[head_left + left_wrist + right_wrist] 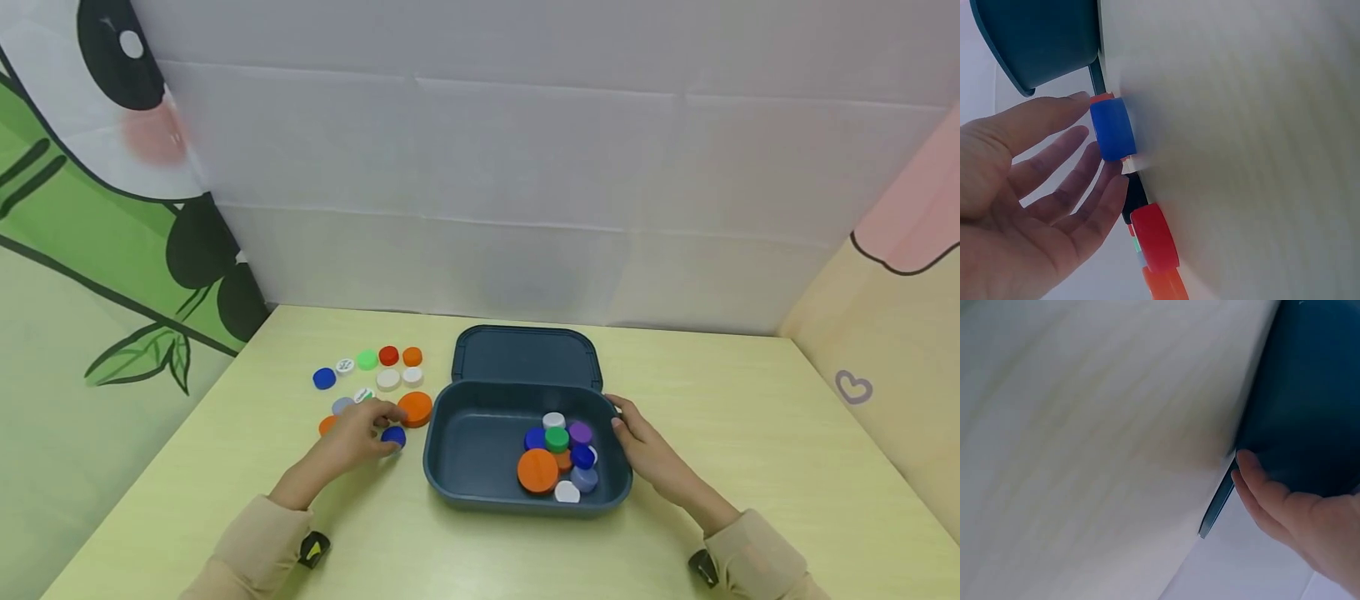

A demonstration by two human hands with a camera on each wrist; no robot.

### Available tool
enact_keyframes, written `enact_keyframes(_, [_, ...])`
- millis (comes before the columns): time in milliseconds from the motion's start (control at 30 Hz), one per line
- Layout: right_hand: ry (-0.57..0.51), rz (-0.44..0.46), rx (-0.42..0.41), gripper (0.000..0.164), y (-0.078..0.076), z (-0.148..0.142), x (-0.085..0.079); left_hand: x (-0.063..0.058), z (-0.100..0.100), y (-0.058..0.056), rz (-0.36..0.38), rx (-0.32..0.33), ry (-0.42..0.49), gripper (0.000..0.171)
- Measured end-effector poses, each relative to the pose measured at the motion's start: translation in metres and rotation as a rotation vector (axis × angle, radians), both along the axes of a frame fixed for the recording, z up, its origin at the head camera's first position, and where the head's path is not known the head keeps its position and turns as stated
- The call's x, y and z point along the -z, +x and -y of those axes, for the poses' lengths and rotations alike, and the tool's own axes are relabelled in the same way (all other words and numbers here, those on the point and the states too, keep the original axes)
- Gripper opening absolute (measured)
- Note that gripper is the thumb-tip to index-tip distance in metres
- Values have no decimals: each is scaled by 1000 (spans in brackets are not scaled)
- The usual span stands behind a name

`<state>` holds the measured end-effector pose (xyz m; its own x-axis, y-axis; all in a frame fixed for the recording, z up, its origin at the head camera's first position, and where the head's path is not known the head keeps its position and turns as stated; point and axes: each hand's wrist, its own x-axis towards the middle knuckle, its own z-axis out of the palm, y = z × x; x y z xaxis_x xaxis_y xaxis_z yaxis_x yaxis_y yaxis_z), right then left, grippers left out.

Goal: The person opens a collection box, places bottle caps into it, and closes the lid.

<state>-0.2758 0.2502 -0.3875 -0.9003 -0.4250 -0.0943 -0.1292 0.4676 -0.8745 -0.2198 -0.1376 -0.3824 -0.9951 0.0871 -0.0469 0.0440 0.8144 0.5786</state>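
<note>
A small blue bottle cap (393, 436) lies on the table, within the spread of my left hand (358, 435). In the left wrist view that blue cap (1113, 129) sits between the thumb tip and the other fingertips; a firm pinch does not show. My right hand (651, 454) rests against the right end of a dark blue-grey box (472, 467), its fingers lying along the outer wall, as the right wrist view also shows. Inside the box, a large orange cap (537, 471), a green cap (557, 439), a purple cap (581, 432) and several others are gathered at the right.
The box's lid (525, 357) lies flat behind it. Left of the box are a large orange cap (415, 409), a red cap (388, 356), a light green cap (367, 359), another blue cap (324, 378) and several more. A pale wall covering (525, 167) stands behind the table.
</note>
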Motion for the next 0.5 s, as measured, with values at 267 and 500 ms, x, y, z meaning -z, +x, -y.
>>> enact_keyframes(267, [-52, 47, -9, 42, 0, 1, 1, 3, 0, -2, 33, -3, -11, 33])
enact_keyframes(500, [-33, 49, 12, 42, -3, 2, 5, 7, 4, -3, 2, 41, -33, 32])
